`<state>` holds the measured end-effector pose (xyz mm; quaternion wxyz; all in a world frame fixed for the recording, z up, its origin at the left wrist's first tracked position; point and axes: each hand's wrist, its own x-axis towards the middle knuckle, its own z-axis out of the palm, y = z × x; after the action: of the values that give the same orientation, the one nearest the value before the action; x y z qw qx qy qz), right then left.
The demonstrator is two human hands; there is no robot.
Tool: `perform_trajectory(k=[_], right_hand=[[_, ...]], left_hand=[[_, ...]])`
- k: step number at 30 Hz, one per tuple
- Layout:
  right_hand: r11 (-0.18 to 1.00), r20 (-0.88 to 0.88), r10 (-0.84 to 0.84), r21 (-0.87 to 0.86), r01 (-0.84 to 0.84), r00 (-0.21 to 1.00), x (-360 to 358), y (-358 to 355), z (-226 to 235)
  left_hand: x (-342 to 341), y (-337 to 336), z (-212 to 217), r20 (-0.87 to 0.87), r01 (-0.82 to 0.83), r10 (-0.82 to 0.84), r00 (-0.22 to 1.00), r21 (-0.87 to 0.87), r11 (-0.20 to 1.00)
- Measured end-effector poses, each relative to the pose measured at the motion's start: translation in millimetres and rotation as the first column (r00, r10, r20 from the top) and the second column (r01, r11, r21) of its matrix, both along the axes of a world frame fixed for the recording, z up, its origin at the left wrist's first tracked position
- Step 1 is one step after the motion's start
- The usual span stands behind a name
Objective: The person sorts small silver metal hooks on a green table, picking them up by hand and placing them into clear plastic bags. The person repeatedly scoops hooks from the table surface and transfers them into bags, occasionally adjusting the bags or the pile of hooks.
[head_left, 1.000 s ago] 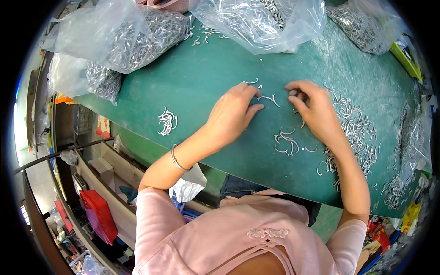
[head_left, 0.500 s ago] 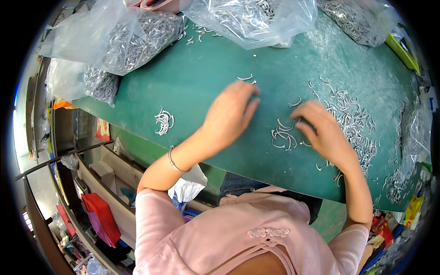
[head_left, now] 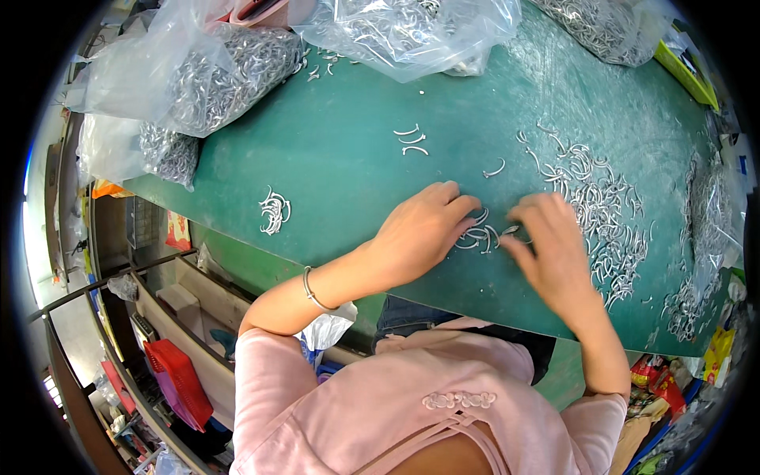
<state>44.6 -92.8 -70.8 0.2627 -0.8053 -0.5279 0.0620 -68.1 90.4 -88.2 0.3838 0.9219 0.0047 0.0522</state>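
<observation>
Small curved silver metal pieces lie in groups on a green tabletop. My left hand (head_left: 427, 229) is at a small cluster of the curved metal pieces (head_left: 480, 237), thumb and forefinger closed around the end of one. Just right of that cluster is my right hand (head_left: 552, 253), slightly blurred, with a curved metal piece (head_left: 513, 230) between thumb and forefinger. Beyond my left hand, three curved pieces (head_left: 412, 138) lie in a short column. One single piece (head_left: 495, 168) rests between them and the large loose pile (head_left: 606, 214) at the right. A small bunch (head_left: 275, 210) sits at the left.
Clear plastic bags full of metal pieces stand along the far edge: one at the left (head_left: 229, 75), one in the middle (head_left: 412, 36), one at the right (head_left: 606, 28). A yellow-green tray (head_left: 687, 75) is at the far right. Shelving with a red basket (head_left: 178, 376) stands lower left.
Both hands have come nearer to me, my left hand also rightward to the small cluster. Three pieces now show in the column my left hand partly covered. The whole view has shifted slightly.
</observation>
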Motion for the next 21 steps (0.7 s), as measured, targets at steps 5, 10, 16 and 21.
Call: perform_trajectory(k=[5,10,16,21], right_hand=[[0.992,-0.002,0.042,-0.116,-0.042,0.999,-19,4,-3],[0.988,0.043,0.020,-0.152,-0.013,0.999,-31,-2,-3],[0.977,0.105,0.012,-0.212,0.011,0.994,-35,-2,-6],[0.977,0.069,-0.087,-0.190,0.098,0.994,-30,-15,0]], left_hand=[[-4,-1,-3,-0.046,0.062,-0.061,0.997,0.025,0.998],[-13,-4,-3,-0.025,0.025,-0.026,0.999,-0.022,0.999],[-23,-2,1,0.047,-0.069,0.071,0.996,-0.046,0.997],[-39,-10,-1,0.117,-0.118,0.123,0.986,-0.053,0.992]])
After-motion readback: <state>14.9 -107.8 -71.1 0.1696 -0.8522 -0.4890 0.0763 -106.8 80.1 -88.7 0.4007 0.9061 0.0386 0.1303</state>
